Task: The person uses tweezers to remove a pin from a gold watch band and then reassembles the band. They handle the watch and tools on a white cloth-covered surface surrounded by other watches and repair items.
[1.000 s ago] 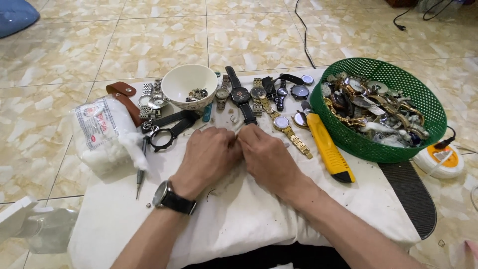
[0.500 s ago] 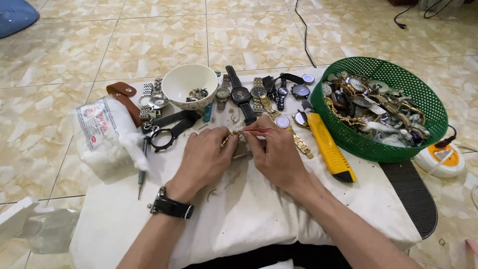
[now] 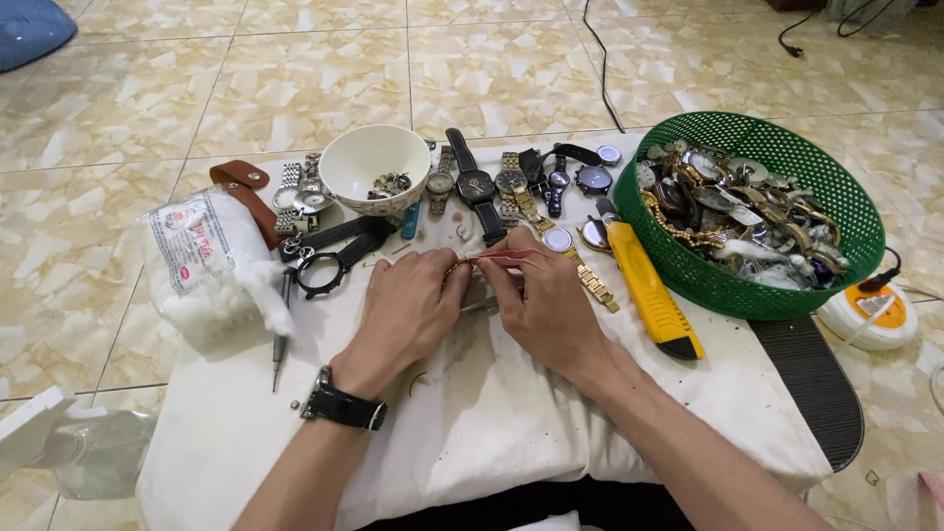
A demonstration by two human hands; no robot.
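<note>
The left hand [image 3: 408, 310] holds a small gold-coloured watch [image 3: 458, 265] between thumb and fingers, just above the white cloth [image 3: 492, 433] that covers the surface. The grip of this hand is closed on the watch. The right hand [image 3: 546, 300] pinches a thin pair of tweezers [image 3: 506, 258], and the tip points at the watch; this grip is closed on the tweezers.

Behind the hands stand a white bowl [image 3: 369, 162] with small parts inside, a row of watches [image 3: 492, 187], a black loupe [image 3: 329, 265], and a yellow utility knife [image 3: 651, 290]. A green basket [image 3: 708, 275] full of watches stands on the right, and a bag of cotton [image 3: 206, 265] lies on the left.

I judge that the risk is in the tweezers: if the tip slips, it can scratch the watch or throw a tiny part away onto the cloth or the tiled floor [image 3: 295, 69], where it is hard to find. A loose hold by the left hand may also let the watch turn.
</note>
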